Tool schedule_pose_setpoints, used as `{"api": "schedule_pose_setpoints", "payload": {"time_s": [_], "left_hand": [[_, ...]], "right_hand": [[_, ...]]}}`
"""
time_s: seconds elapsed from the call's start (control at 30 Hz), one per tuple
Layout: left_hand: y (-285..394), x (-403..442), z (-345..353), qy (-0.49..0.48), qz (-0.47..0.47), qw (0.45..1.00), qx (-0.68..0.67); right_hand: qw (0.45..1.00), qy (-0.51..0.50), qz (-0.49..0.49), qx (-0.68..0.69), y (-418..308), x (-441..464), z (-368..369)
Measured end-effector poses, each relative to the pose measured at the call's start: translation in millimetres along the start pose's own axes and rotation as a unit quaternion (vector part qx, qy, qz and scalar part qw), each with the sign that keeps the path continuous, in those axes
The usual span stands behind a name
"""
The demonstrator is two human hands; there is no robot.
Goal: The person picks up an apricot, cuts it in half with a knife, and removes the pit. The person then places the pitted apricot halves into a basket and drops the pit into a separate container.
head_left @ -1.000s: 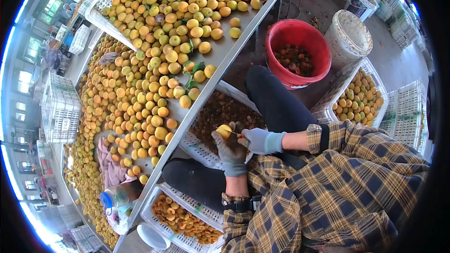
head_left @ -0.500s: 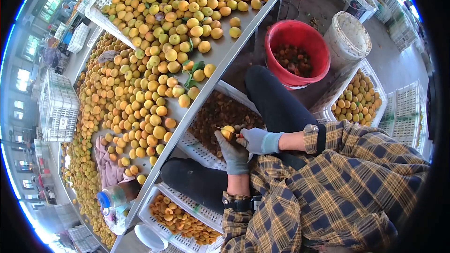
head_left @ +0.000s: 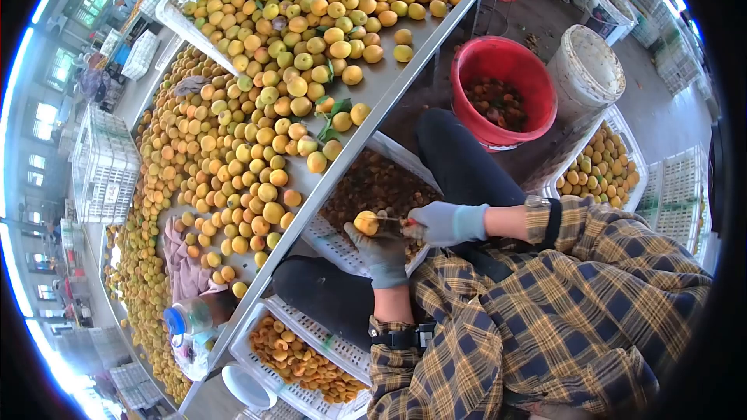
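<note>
Above a white crate [head_left: 336,246] of dark, wet-looking pieces, between the wearer's knees, I log two gloved hands. Item: the left hand [head_left: 381,258], grey glove, thumb and fingers pinching one yellow fruit [head_left: 366,222] at its sides. Item: the right hand [head_left: 442,224], grey glove with a pale blue cuff, closed around a red-handled tool [head_left: 408,222], its thin shaft pointing at the fruit; whether the tip touches the skin I cannot tell. Beyond one knee I count a red bucket [head_left: 533,82], part filled with brown and orange pieces, a stained white bucket [head_left: 572,82] just beside it, and a white crate of whole fruit [head_left: 634,144] near both. By the other knee: a crate of orange pieces [head_left: 299,397] and a white basin [head_left: 249,389]. Alongside runs a metal-edged table [head_left: 377,117], bearing a large spread of yellow and greenish fruit [head_left: 257,148], a leafy sprig [head_left: 341,106], a pink cloth [head_left: 183,264] and, near its edge, a blue-lidded jar [head_left: 194,317] lying tilted, partly filled with brown contents.
</note>
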State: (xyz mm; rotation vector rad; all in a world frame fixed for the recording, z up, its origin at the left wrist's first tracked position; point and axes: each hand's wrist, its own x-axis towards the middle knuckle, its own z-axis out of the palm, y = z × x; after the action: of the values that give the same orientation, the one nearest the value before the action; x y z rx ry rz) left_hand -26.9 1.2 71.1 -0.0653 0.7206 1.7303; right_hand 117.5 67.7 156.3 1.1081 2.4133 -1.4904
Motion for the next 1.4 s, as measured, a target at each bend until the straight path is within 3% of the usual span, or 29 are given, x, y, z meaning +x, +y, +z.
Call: {"api": "schedule_pose_setpoints", "payload": {"time_s": [0.03,0.1,0.17,0.23,0.33,0.37,0.43,0.47,0.5,0.57,0.7,0.8,0.93,1.1,1.2,1.23,1.3,1.33,1.37,1.4], "left_hand": [[1.7,0.1,-2.4,-0.038,-0.007,0.997,-0.061],[-0.2,2.1,-7.4,-0.041,-0.036,0.996,-0.068],[3.4,-6.4,12.6,-0.032,-0.159,0.978,-0.134],[-3.6,-9.8,22.9,-0.059,-0.169,0.976,-0.128],[3.8,-22.8,39.3,-0.041,-0.182,0.982,0.003],[4.0,-20.8,31.8,-0.039,-0.178,0.983,0.001],[1.1,-15.6,22.1,0.01,-0.038,0.953,0.3],[0.0,-18.8,16.5,-0.011,-0.002,0.934,0.358],[-1.4,-19.6,20.1,-0.011,-0.001,0.935,0.355],[-8.1,-21.1,23.4,-0.038,0.086,0.923,0.374],[-17.8,-16.2,16.3,-0.009,0.044,0.972,0.23],[-19.2,-22.9,27.2,0.022,0.203,0.911,0.359],[-18.5,-21.0,21.3,0.08,0.228,0.879,0.41],[-15.1,-19.1,23.5,0.086,0.283,0.871,0.392],[-16.5,-19.0,20.6,0.055,0.345,0.795,0.496],[-18.4,-18.6,19.8,0.052,0.346,0.794,0.498],[-25.0,-9.1,13.2,0.102,0.266,0.883,0.374],[-24.3,1.6,-0.2,0.116,0.194,0.922,0.313],[-18.4,-0.1,4.3,0.114,0.203,0.921,0.312],[-11.4,-2.8,6.8,0.044,0.117,0.978,0.164]], "right_hand": [[1.0,-0.002,-0.001,-0.003,-2.0,-0.4,-5.7],[0.994,0.096,-0.026,-0.046,-1.5,-2.3,-18.0],[0.988,0.133,-0.049,-0.061,-0.9,3.2,-25.7],[0.983,0.121,-0.092,-0.098,-5.8,7.3,-30.0],[0.98,0.099,-0.105,-0.135,5.9,19.6,-24.6],[0.98,0.087,-0.114,-0.14,6.2,21.3,-24.1],[0.978,0.08,-0.105,-0.163,7.3,20.3,-21.6],[0.975,0.078,-0.093,-0.186,6.9,19.5,-22.8],[0.975,0.077,-0.093,-0.189,3.1,17.6,-24.6],[0.976,0.116,-0.103,-0.155,-6.4,13.0,-24.8],[0.962,0.162,-0.158,-0.153,-13.9,5.5,-6.9],[0.96,0.245,-0.13,-0.028,-10.9,16.8,14.6],[0.964,0.239,-0.079,0.091,-19.2,27.6,23.5],[0.944,0.275,-0.08,0.163,-6.3,45.7,45.5],[0.888,0.273,-0.006,0.369,-2.7,53.1,49.4],[0.887,0.275,-0.008,0.372,-7.8,48.8,44.5],[0.81,0.173,0.152,0.54,-20.3,37.4,29.2],[0.761,0.142,0.157,0.613,-20.5,35.4,25.4],[0.765,0.14,0.149,0.611,-15.8,35.8,20.2],[0.726,0.11,0.132,0.666,-7.1,37.8,17.2]]}}
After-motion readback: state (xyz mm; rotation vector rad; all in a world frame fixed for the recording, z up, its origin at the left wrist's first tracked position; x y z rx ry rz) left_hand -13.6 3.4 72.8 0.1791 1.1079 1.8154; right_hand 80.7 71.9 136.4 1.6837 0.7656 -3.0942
